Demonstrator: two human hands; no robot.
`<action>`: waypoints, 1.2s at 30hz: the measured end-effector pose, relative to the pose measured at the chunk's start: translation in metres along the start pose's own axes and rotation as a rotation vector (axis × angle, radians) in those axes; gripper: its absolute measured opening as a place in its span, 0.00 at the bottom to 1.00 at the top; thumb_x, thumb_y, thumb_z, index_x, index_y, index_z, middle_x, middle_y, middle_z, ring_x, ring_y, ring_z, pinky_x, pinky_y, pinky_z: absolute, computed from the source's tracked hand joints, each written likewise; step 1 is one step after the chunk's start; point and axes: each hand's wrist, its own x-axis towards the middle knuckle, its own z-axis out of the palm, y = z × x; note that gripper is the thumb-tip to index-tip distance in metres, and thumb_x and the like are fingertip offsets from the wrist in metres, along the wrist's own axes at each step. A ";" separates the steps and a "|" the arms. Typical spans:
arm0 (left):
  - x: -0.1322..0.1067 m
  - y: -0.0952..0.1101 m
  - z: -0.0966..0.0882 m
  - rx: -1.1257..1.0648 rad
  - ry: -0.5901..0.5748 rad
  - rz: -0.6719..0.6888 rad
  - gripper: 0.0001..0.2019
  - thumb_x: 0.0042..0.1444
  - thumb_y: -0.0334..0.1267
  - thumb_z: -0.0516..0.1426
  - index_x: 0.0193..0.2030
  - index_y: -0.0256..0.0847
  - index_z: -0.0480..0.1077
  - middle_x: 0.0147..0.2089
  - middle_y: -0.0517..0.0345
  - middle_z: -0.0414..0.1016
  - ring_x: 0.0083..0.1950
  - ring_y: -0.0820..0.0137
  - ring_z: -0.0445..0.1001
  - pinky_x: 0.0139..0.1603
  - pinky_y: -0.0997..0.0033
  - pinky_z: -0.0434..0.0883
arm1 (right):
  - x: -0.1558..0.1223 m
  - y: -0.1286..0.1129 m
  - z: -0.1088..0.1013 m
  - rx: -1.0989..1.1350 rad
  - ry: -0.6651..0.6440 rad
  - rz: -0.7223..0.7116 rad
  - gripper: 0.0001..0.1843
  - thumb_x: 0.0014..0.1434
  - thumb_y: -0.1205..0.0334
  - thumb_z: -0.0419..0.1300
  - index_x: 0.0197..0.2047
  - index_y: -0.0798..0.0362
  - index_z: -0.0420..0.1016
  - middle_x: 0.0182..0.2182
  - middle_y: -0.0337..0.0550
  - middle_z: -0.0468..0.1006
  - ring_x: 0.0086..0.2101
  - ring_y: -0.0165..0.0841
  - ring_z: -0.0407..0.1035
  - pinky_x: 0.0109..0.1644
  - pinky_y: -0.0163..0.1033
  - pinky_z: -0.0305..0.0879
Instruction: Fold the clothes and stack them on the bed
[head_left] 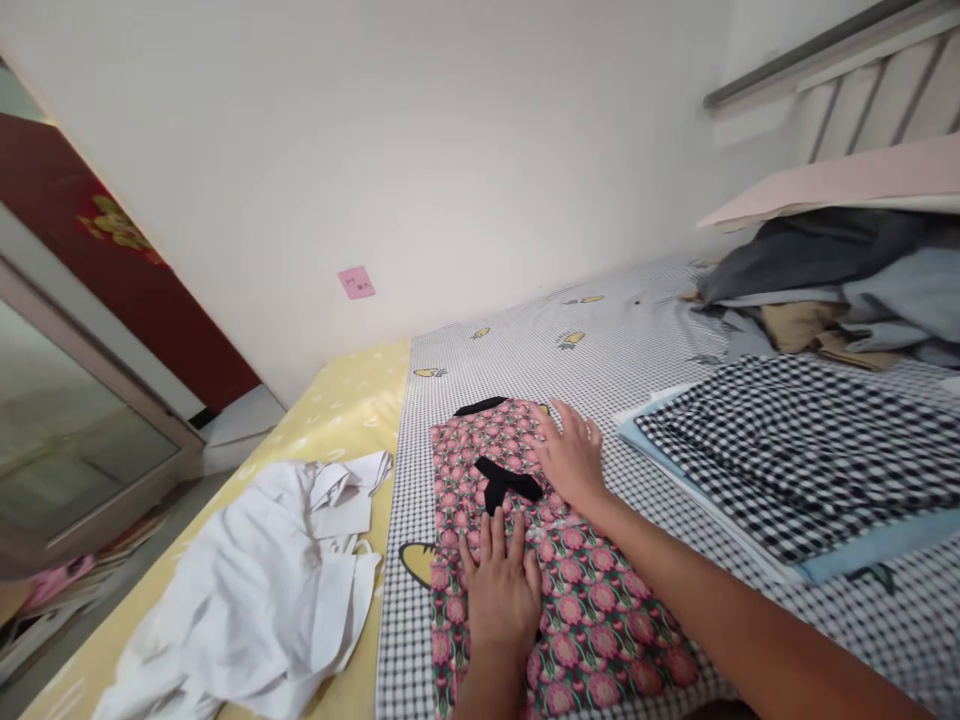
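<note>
A pink floral garment [570,600] with black trim lies flat on the bed in front of me, its sides tucked into a long shape. My left hand [502,585] rests palm down on the middle of it, fingers stretched out just below a black trim piece [504,482]. Farther up, my right hand [570,455] lies on the garment's upper right edge with its fingers spread. Another strip of black trim [480,406] shows along the far end. The garment's lower end is partly hidden by my forearms.
A crumpled white garment [247,580] lies to the left on the yellow cloth [367,385]. Folded black-and-white checked fabric [795,450] sits on light blue cloth at right. Behind it is a pile of grey and tan clothes [840,270]. A white wall [465,150] borders the bed.
</note>
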 end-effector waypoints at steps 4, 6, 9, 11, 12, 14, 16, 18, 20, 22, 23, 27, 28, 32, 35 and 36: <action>-0.001 0.001 -0.002 -0.049 0.018 -0.010 0.25 0.69 0.52 0.47 0.72 0.60 0.59 0.76 0.58 0.57 0.76 0.55 0.57 0.74 0.30 0.51 | -0.030 -0.005 0.022 -0.033 -0.217 -0.364 0.28 0.70 0.51 0.52 0.72 0.33 0.61 0.74 0.39 0.55 0.73 0.50 0.41 0.73 0.66 0.34; -0.001 0.002 -0.003 -0.068 0.029 -0.011 0.25 0.69 0.52 0.48 0.71 0.59 0.60 0.76 0.58 0.58 0.76 0.55 0.58 0.74 0.30 0.52 | -0.039 0.004 0.039 -0.075 -0.366 -0.300 0.28 0.70 0.47 0.51 0.71 0.33 0.62 0.74 0.40 0.57 0.72 0.53 0.43 0.72 0.70 0.35; -0.002 0.002 -0.003 -0.078 0.042 -0.008 0.25 0.69 0.51 0.48 0.71 0.59 0.62 0.76 0.58 0.59 0.75 0.54 0.58 0.74 0.32 0.53 | -0.037 0.015 0.053 -0.105 -0.464 -0.197 0.30 0.71 0.43 0.48 0.73 0.33 0.59 0.74 0.42 0.55 0.72 0.53 0.43 0.71 0.73 0.36; -0.002 0.002 -0.004 -0.077 0.043 -0.012 0.25 0.69 0.51 0.48 0.71 0.59 0.62 0.76 0.59 0.59 0.75 0.55 0.59 0.74 0.32 0.54 | -0.033 0.015 0.048 -0.103 -0.503 -0.186 0.30 0.71 0.43 0.48 0.74 0.32 0.57 0.74 0.41 0.55 0.72 0.53 0.44 0.71 0.73 0.39; -0.002 0.003 -0.004 -0.083 0.043 -0.017 0.25 0.69 0.51 0.48 0.71 0.59 0.61 0.76 0.59 0.59 0.75 0.55 0.59 0.74 0.32 0.53 | -0.034 0.014 0.043 -0.107 -0.505 -0.182 0.30 0.70 0.45 0.50 0.74 0.32 0.57 0.74 0.41 0.55 0.72 0.54 0.46 0.70 0.73 0.41; -0.003 0.003 -0.005 -0.107 0.044 -0.028 0.25 0.69 0.51 0.48 0.71 0.58 0.61 0.76 0.59 0.58 0.76 0.56 0.58 0.75 0.33 0.52 | -0.045 0.012 0.028 -0.124 -0.424 -0.194 0.33 0.68 0.50 0.54 0.74 0.32 0.56 0.74 0.42 0.55 0.71 0.56 0.48 0.70 0.74 0.42; -0.003 0.003 -0.005 -0.134 0.049 -0.030 0.25 0.69 0.50 0.48 0.71 0.57 0.62 0.76 0.57 0.58 0.76 0.56 0.57 0.75 0.33 0.50 | -0.069 0.012 0.015 -0.134 -0.282 -0.259 0.36 0.66 0.53 0.56 0.75 0.32 0.54 0.75 0.41 0.52 0.72 0.56 0.45 0.71 0.74 0.38; -0.003 0.003 -0.006 -0.144 0.059 -0.020 0.25 0.69 0.48 0.48 0.71 0.56 0.63 0.76 0.56 0.58 0.76 0.56 0.56 0.76 0.33 0.48 | -0.100 0.017 0.006 -0.117 -0.233 -0.337 0.34 0.67 0.53 0.55 0.74 0.30 0.55 0.75 0.37 0.52 0.73 0.54 0.43 0.72 0.73 0.35; -0.003 0.003 -0.006 -0.143 0.063 -0.010 0.25 0.69 0.46 0.48 0.71 0.55 0.62 0.76 0.54 0.58 0.77 0.56 0.56 0.76 0.32 0.47 | -0.127 0.024 0.002 -0.092 -0.299 -0.369 0.29 0.69 0.49 0.52 0.72 0.28 0.59 0.74 0.35 0.56 0.72 0.53 0.45 0.71 0.72 0.38; -0.003 0.003 -0.005 -0.146 0.064 -0.006 0.25 0.68 0.44 0.49 0.71 0.53 0.62 0.76 0.53 0.58 0.77 0.55 0.55 0.76 0.32 0.46 | -0.143 0.028 0.002 -0.082 -0.371 -0.353 0.27 0.70 0.46 0.51 0.71 0.28 0.61 0.72 0.36 0.60 0.71 0.52 0.49 0.71 0.71 0.41; -0.003 0.004 -0.005 -0.150 0.062 -0.006 0.25 0.68 0.43 0.49 0.71 0.53 0.62 0.76 0.53 0.58 0.77 0.55 0.55 0.76 0.32 0.45 | -0.147 0.029 0.002 -0.082 -0.389 -0.342 0.27 0.71 0.45 0.50 0.71 0.28 0.61 0.72 0.36 0.61 0.71 0.52 0.50 0.71 0.71 0.42; 0.001 0.006 -0.012 -0.209 0.020 -0.028 0.25 0.67 0.41 0.52 0.70 0.50 0.65 0.75 0.50 0.59 0.76 0.51 0.57 0.75 0.30 0.45 | -0.142 0.027 0.000 -0.081 -0.410 -0.325 0.27 0.71 0.43 0.48 0.71 0.29 0.62 0.72 0.37 0.60 0.71 0.50 0.49 0.71 0.70 0.43; 0.003 0.006 -0.015 -0.223 0.005 -0.033 0.25 0.66 0.41 0.53 0.69 0.49 0.66 0.75 0.49 0.60 0.75 0.50 0.58 0.74 0.30 0.48 | -0.140 0.027 -0.001 -0.082 -0.414 -0.324 0.27 0.71 0.43 0.47 0.71 0.29 0.61 0.73 0.37 0.60 0.71 0.50 0.49 0.71 0.69 0.43; 0.007 -0.019 -0.034 -0.240 0.004 -0.068 0.27 0.67 0.41 0.52 0.72 0.44 0.61 0.77 0.47 0.54 0.76 0.55 0.57 0.72 0.46 0.62 | -0.138 0.027 -0.003 -0.080 -0.431 -0.308 0.28 0.71 0.43 0.47 0.72 0.29 0.60 0.73 0.38 0.58 0.72 0.49 0.46 0.71 0.69 0.41; -0.006 -0.063 -0.053 -0.213 0.037 -0.132 0.26 0.70 0.36 0.42 0.72 0.41 0.62 0.80 0.51 0.49 0.78 0.63 0.52 0.74 0.58 0.60 | -0.139 0.028 -0.004 -0.058 -0.453 -0.296 0.28 0.71 0.44 0.48 0.72 0.29 0.60 0.74 0.36 0.57 0.72 0.48 0.45 0.72 0.67 0.38; -0.014 -0.080 -0.058 -0.199 0.032 -0.145 0.26 0.69 0.34 0.42 0.70 0.41 0.65 0.79 0.51 0.50 0.78 0.65 0.53 0.75 0.59 0.60 | -0.139 0.027 -0.004 -0.051 -0.457 -0.287 0.27 0.71 0.45 0.49 0.71 0.28 0.60 0.74 0.35 0.57 0.72 0.48 0.45 0.72 0.67 0.38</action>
